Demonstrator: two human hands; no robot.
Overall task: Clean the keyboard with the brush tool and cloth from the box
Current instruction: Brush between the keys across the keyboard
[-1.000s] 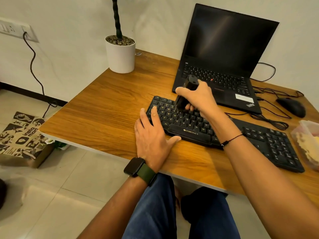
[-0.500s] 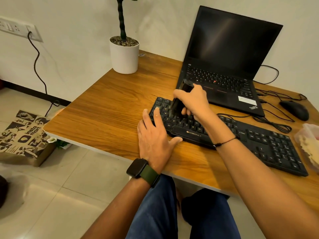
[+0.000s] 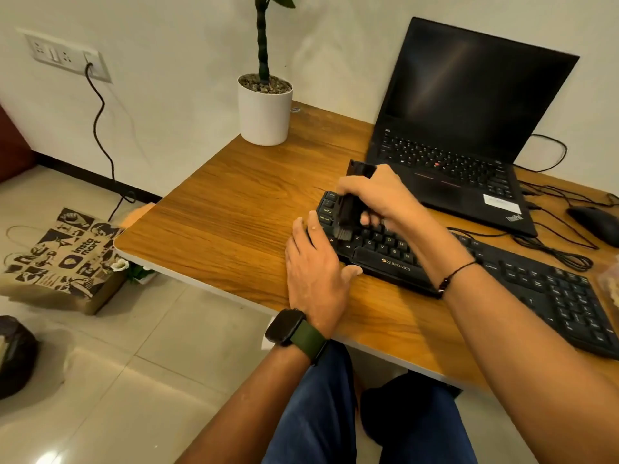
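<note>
A black keyboard lies across the wooden desk, running from the middle toward the right edge. My right hand grips a black brush tool upright, its bristles down on the keys at the keyboard's left end. My left hand lies flat with straight fingers on the desk, its fingertips and thumb against the keyboard's left front corner. At the far right edge a sliver of the box shows; the cloth cannot be made out.
An open black laptop stands behind the keyboard. A white plant pot sits at the desk's back left. A mouse and tangled cables lie at the right. A printed paper bag stands on the floor left of the desk.
My right hand has swept the brush leftward along the keys to the keyboard's left end. My left hand has stayed at the keyboard's corner. The view has shifted slightly.
</note>
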